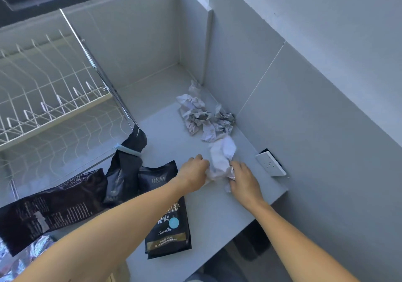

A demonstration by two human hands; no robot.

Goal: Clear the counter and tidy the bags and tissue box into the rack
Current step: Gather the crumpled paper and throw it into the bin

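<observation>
A crumpled white paper wad (221, 157) lies on the grey counter (217, 212) near the right wall. My left hand (192, 174) grips its left side and my right hand (244, 178) grips its right side. Behind it lies a heap of more crumpled paper (202, 116). Several black coffee bags lie to the left: one flat bag with gold print (169, 229), a B&M bag (155, 178) and a tall clipped bag (126, 166). A large dark printed bag (50, 210) lies at the far left. The white wire rack (43, 99) stands at the left.
A white wall socket (270, 164) sits on the right wall just past my right hand. Grey tiled walls close the counter at back and right. A silvery foil bag (24, 257) shows at the bottom left. The counter's front edge drops off at lower right.
</observation>
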